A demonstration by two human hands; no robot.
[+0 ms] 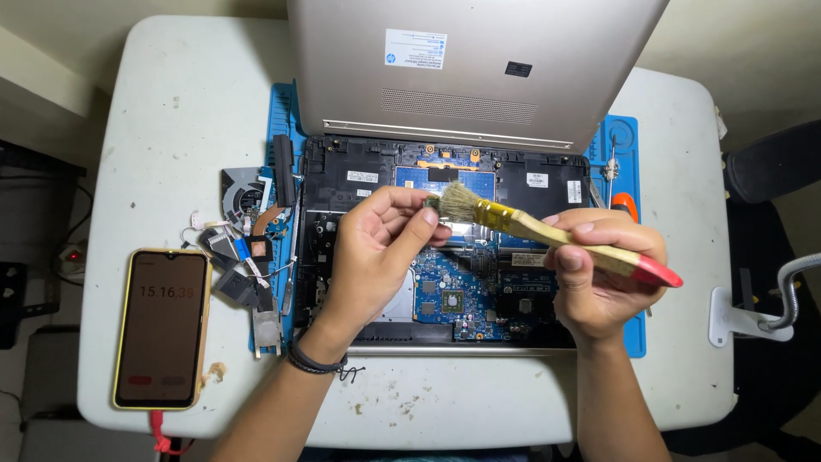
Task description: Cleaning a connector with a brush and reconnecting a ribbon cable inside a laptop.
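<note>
Above the opened laptop (445, 291) on the table (171, 128), left hand (376, 248) pinches a small component (433, 203); right hand (599, 274) grips a paintbrush (556, 238), bristles touching it.

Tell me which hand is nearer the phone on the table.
Left. The left hand is over the opened laptop, a short way right of the phone. The right hand, holding the paintbrush, is farther right.
</note>
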